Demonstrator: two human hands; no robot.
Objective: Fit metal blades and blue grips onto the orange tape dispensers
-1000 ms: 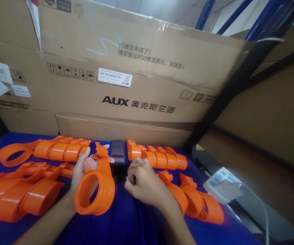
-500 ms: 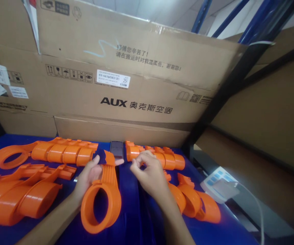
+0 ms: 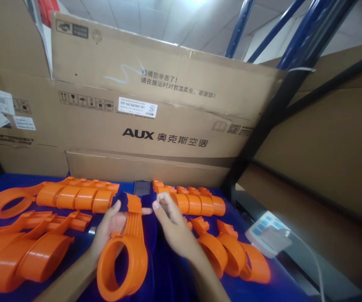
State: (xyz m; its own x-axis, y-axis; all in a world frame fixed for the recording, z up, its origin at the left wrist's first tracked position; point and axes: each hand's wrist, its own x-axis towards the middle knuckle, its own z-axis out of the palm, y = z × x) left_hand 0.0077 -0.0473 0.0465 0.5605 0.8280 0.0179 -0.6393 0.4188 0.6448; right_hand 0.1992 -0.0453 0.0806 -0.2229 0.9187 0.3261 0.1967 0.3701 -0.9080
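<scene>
My left hand (image 3: pixel 112 220) is closed around the upper part of an orange ring-shaped plastic piece (image 3: pixel 138 247), whose round opening hangs toward me. A dark blue strip (image 3: pixel 148 201) lies across the top of this piece, with its left end under my left thumb. The strip's right end is pinched between the thumb and fingers of my right hand (image 3: pixel 168 212), just right of the piece.
Rows of similar orange pieces (image 3: pixel 45 256) lie on the blue surface (image 3: pixel 89 243) at both sides. A phone (image 3: pixel 142 187) lies behind my hands. A large cardboard box (image 3: pixel 168 113) stands at the back. At the right are a white power strip (image 3: pixel 267 235) and a dark rack post (image 3: pixel 256 134).
My right hand has moved slightly left and down toward the orange piece, and a blue strip now shows between its fingers and the piece. The whole view has shifted slightly.
</scene>
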